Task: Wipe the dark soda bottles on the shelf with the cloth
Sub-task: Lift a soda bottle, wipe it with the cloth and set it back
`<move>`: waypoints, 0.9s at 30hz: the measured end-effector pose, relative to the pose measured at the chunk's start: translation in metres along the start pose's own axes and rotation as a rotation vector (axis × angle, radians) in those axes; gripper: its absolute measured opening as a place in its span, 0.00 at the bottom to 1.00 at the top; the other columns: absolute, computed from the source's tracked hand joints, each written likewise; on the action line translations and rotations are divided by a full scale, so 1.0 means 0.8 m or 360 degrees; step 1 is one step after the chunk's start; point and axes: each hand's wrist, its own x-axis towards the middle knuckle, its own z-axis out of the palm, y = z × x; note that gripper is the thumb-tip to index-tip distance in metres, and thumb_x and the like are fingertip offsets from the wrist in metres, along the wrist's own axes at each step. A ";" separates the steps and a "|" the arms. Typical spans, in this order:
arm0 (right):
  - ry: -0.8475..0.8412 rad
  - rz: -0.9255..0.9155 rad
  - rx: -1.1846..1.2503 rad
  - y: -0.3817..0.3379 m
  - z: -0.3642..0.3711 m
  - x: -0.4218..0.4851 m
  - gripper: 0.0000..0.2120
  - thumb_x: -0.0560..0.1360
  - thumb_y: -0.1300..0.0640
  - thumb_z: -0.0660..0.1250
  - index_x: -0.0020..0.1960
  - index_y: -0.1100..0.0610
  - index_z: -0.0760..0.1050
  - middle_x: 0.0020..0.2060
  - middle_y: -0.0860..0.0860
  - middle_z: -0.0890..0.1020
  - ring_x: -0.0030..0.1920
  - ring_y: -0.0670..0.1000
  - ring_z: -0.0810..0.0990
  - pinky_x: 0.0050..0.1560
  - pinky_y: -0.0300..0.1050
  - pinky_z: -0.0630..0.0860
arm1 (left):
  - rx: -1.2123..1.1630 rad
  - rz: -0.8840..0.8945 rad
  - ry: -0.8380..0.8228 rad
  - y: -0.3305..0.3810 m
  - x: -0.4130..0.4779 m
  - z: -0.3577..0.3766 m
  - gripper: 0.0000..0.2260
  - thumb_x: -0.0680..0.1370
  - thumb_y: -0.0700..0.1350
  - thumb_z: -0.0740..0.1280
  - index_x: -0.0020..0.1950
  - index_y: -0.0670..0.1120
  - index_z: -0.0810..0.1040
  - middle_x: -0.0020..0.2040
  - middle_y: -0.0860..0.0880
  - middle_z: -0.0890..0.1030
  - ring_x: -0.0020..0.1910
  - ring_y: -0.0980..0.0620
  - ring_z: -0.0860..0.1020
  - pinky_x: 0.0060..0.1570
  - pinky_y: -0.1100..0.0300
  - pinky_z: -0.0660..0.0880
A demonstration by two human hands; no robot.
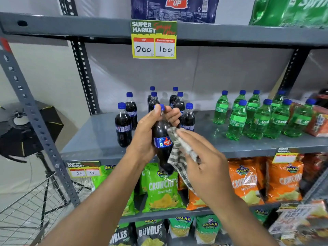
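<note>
Gripping the dark soda bottle off the shelf near its front edge, your left hand hid its back. Your right hand pinched the checked cloth against its side, covering part of the label.

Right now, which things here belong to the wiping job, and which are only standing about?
Job: held dark bottle, checked cloth, dark bottles on shelf, left hand, right hand.
Not job: green bottles, chip bags, price sign.
</note>
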 end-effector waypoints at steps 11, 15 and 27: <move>-0.0317 -0.0407 -0.0360 0.005 0.011 -0.036 0.29 0.70 0.74 0.57 0.68 0.59 0.77 0.66 0.51 0.79 0.71 0.52 0.72 0.72 0.47 0.68 | -0.0246 0.0037 0.0000 0.020 0.006 0.000 0.15 0.77 0.54 0.65 0.46 0.43 0.83 0.48 0.43 0.86 0.50 0.48 0.85 0.58 0.53 0.79; -0.0446 -0.0405 -0.0320 0.022 0.010 -0.056 0.27 0.71 0.72 0.57 0.66 0.57 0.78 0.65 0.48 0.80 0.70 0.50 0.73 0.71 0.46 0.69 | -0.0104 0.0045 -0.0105 0.023 0.011 -0.011 0.15 0.77 0.53 0.65 0.48 0.43 0.83 0.49 0.43 0.86 0.52 0.47 0.84 0.58 0.51 0.79; -0.0283 0.0148 -0.0096 0.057 -0.027 -0.083 0.41 0.67 0.79 0.65 0.69 0.42 0.73 0.67 0.29 0.72 0.68 0.36 0.71 0.68 0.34 0.69 | 0.1057 0.0038 -0.0073 0.043 0.065 -0.037 0.12 0.82 0.52 0.63 0.59 0.49 0.82 0.50 0.47 0.81 0.50 0.52 0.80 0.53 0.54 0.78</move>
